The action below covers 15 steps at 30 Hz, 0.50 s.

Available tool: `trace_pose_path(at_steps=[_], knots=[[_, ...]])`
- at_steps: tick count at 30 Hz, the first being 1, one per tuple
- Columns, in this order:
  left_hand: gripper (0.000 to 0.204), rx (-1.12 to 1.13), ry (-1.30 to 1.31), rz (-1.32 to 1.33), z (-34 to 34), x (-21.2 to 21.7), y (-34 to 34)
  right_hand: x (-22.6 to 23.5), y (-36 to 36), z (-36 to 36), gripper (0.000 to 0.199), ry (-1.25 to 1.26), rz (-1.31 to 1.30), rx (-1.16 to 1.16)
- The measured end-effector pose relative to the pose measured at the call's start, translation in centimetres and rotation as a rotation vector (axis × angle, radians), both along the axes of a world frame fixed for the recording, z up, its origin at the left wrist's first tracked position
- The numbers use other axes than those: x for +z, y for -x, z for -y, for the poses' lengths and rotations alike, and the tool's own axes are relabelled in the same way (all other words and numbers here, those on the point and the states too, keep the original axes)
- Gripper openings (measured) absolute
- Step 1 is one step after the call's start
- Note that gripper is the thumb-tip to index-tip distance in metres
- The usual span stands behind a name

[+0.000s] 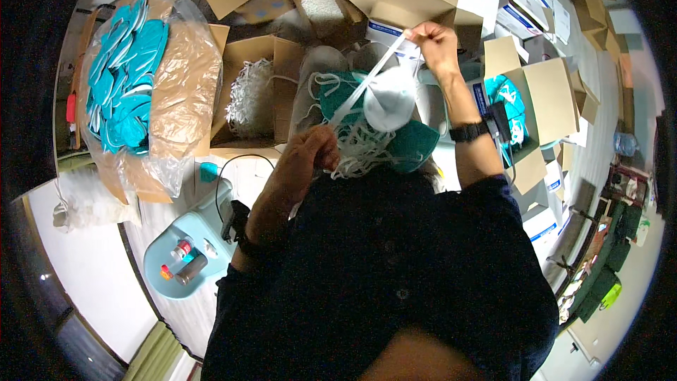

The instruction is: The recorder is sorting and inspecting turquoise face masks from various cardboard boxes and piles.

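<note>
A white elastic strap (374, 73) runs taut and slanting between my two hands. My right hand (434, 46), raised at the far end, pinches its upper part. My left hand (315, 149) is closed around the lower end, nearer my body. Just right of the strap is a white cup-shaped face mask (390, 99), its inside or outside hard to tell; whether the strap is fixed to it I cannot tell. Below lie teal masks (415, 147) in my lap, with a tangle of loose white straps (361, 144) over them.
On the left, a plastic-lined carton (187, 77) holds a heap of teal masks (130, 77). An open box of white straps (248, 99) stands ahead. To the right, another carton (550, 102) contains teal masks. A light-blue stool (159, 268) with bottles is at the lower left.
</note>
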<state>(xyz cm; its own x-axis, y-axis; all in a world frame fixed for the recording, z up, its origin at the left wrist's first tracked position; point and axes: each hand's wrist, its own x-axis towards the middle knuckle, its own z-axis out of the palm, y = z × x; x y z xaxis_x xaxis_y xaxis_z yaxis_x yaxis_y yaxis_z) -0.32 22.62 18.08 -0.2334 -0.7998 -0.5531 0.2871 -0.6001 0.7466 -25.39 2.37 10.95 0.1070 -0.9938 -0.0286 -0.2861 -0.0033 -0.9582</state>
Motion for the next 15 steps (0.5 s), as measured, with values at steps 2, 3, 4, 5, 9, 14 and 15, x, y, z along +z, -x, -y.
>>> trace_pose_path(at_steps=[2,3,4,5,9,14,15], knots=[[0.027,0.109,-0.071,-0.284,-0.4,-2.2,0.7,0.6,-1.4,-1.7,0.009,0.083,0.136,0.140],[0.025,0.117,-0.096,-0.310,-0.2,-2.5,0.7,1.8,-2.6,-2.9,0.009,0.033,0.159,0.238],[0.023,0.127,-0.117,-0.335,0.6,-2.8,0.6,2.8,-3.6,-4.0,0.009,0.008,0.175,0.296],[0.021,0.141,-0.138,-0.363,1.2,-3.1,0.4,3.8,-4.6,-5.0,0.008,-0.018,0.190,0.359],[0.021,0.172,-0.187,-0.492,3.0,-4.1,1.0,5.9,-4.8,-7.6,0.011,-0.050,0.228,0.440],[0.023,0.171,-0.150,-0.639,3.6,-5.0,1.0,6.5,-5.0,-8.8,0.010,-0.019,0.251,0.383],[0.023,0.171,-0.154,-0.604,3.7,-5.6,1.0,6.4,-4.9,-8.9,0.010,-0.036,0.270,0.364]])
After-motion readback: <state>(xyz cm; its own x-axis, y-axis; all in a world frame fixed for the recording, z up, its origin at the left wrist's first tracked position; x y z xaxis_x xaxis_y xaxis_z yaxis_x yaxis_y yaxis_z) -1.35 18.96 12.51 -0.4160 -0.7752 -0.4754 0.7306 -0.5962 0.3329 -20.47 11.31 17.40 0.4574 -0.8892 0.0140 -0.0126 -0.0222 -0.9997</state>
